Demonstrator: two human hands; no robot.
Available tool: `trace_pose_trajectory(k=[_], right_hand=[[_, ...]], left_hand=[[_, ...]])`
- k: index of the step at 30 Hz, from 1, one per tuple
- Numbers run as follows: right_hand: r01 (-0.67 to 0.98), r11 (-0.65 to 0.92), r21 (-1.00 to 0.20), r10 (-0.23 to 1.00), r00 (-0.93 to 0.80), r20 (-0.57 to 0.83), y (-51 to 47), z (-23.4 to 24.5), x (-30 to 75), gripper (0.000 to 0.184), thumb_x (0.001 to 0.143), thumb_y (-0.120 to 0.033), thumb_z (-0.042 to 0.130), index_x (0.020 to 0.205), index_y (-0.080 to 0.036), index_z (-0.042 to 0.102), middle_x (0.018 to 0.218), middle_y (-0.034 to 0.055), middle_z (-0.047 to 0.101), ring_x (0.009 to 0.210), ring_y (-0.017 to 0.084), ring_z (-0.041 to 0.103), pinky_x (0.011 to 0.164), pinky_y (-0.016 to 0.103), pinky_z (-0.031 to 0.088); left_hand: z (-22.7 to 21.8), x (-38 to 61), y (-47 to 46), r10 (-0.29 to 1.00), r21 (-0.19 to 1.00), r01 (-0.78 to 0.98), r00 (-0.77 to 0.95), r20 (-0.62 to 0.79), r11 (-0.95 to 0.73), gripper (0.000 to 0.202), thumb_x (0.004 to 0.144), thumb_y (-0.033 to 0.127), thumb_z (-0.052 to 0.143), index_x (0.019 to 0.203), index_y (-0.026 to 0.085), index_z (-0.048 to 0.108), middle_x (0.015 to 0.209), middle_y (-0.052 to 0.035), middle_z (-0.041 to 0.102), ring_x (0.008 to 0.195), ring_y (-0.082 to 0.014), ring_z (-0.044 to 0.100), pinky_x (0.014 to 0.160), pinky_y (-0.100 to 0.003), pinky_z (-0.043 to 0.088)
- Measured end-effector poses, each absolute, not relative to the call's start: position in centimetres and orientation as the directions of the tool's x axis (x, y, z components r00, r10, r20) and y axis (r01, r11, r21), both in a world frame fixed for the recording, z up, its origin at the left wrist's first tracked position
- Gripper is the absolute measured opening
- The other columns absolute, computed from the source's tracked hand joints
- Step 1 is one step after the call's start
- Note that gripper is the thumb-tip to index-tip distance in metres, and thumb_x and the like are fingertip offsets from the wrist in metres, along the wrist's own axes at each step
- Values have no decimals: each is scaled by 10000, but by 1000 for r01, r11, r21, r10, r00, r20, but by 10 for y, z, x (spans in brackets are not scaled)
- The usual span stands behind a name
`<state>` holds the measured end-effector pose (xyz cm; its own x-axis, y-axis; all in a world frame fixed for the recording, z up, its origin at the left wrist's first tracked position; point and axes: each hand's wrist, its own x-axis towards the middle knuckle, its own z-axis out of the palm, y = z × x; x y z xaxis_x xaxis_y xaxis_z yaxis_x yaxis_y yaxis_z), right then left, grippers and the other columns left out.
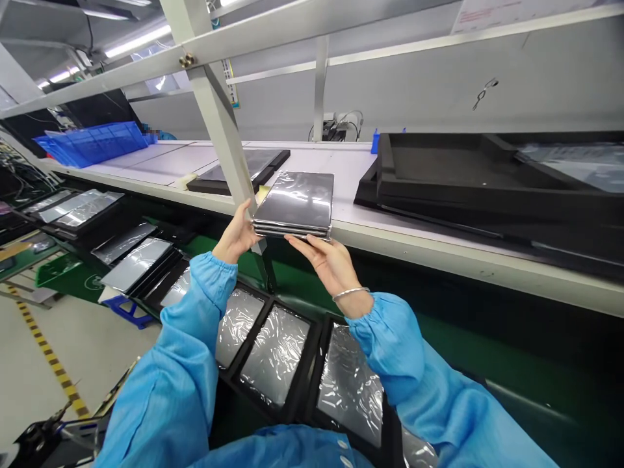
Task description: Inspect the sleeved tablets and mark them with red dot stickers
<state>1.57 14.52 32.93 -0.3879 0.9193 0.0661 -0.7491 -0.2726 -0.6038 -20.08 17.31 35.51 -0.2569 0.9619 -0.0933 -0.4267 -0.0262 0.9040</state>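
Left hand (236,235) clasps the side edge, right hand (325,261) has fingers closed under the front edge of a stack of film-wrapped dark panels (294,205). Stack held level, wrap glossy.

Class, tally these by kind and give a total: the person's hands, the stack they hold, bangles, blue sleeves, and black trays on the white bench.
Hands (left hand, right hand): 2
Wrapped stack: 1
Bangle: 1
Blue sleeves: 2
Black trays: 2
Total: 8

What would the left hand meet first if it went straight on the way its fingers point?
The left hand would probably meet the white metal shelf upright first; its fingertips overlap it in view, though depth is unclear.
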Motion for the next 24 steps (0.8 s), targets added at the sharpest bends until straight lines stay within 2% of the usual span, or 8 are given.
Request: trace_pose_trajectory(k=[3, 6, 8, 10, 12, 16, 20, 24], right_hand=[[-786, -230, -574, 914, -377, 149, 140, 321, 3, 317, 835, -194, 815, 983, -210, 536, 979, 32, 730, 1103, 291, 751, 1163, 522, 505], [-586, -291, -756, 781, -602, 165, 137, 289, 16, 474, 832, -376, 819, 1216, -261, 566, 1288, 42, 660, 1138, 260, 730, 1059, 546, 579], [-291, -208, -934, 771, -637, 26, 134, 250, 49, 555, 801, -492, 807, 1276, -285, 608, 1339, 67, 645, 1074, 257, 740, 965, 537, 623], [7, -124, -992, 920, -375, -118, 124, 201, 104, 559, 716, -561, 827, 1172, -269, 690, 1270, 80, 674, 1072, 282, 723, 981, 540, 600], [153, -197, -968, 976, -60, -208, 101, 154, 174, 602, 720, -618, 754, 1186, -245, 675, 1364, 130, 608, 1285, 338, 597, 1151, 581, 442], [349, -544, -762, 776, 556, -299, 24, 81, 305, 988, 664, -769, 610, 1289, -8, 537, 1413, 413, 434, 1471, 566, 250, 1175, 786, 103], [385, -744, -546, 634, 666, -393, -41, 25, 366, 722, 616, -800, 595, 946, -159, 635, 985, 285, 662, 1156, 558, 586, 944, 748, 449], [486, -748, -452, 657, 643, -394, -63, -16, 379, 465, 731, -720, 520, 684, -257, 523, 764, 186, 645, 1005, 486, 675, 907, 645, 516]], left_hand=[[350, -189, 158, 917, 717, -691, -341, -207, -95, 306, 1012, 377, 442, 1021, 119, 607, 892, -85, 679, 902, -178, 732, 827, -296, 640], [336, -173, 154, 866, 623, -724, -479, -145, -296, 281, 1025, 363, 339, 975, 177, 543, 933, -71, 667, 972, -141, 722, 876, -256, 621], [307, -157, 150, 870, 685, -651, -491, -52, -326, 342, 1029, 424, 264, 994, 194, 515, 1043, -92, 669, 1094, -152, 703, 948, -293, 607], [259, -134, 133, 898, 909, -354, -437, 48, -221, 412, 1028, 476, 188, 1073, 205, 494, 1206, -118, 638, 1216, -172, 658, 1015, -349, 582], [197, -103, 100, 944, 947, 316, -326, 46, 63, 380, 1038, 431, 162, 1149, 234, 467, 1280, -110, 604, 1221, -163, 646, 991, -347, 583], [87, -35, 11, 952, 738, 602, -211, -222, 305, 140, 883, 269, 605, 983, 181, 559, 962, -115, 660, 931, -266, 713, 847, -417, 608], [38, 5, -36, 906, 485, 776, -265, -329, 403, 445, 846, 161, 644, 1270, 67, 545, 1201, -264, 626, 1167, -384, 635, 879, -468, 586], [23, 6, -38, 883, 319, 850, -299, -361, 418, 480, 902, 114, 570, 1369, 20, 509, 1164, -266, 643, 1149, -371, 660, 890, -434, 579]])
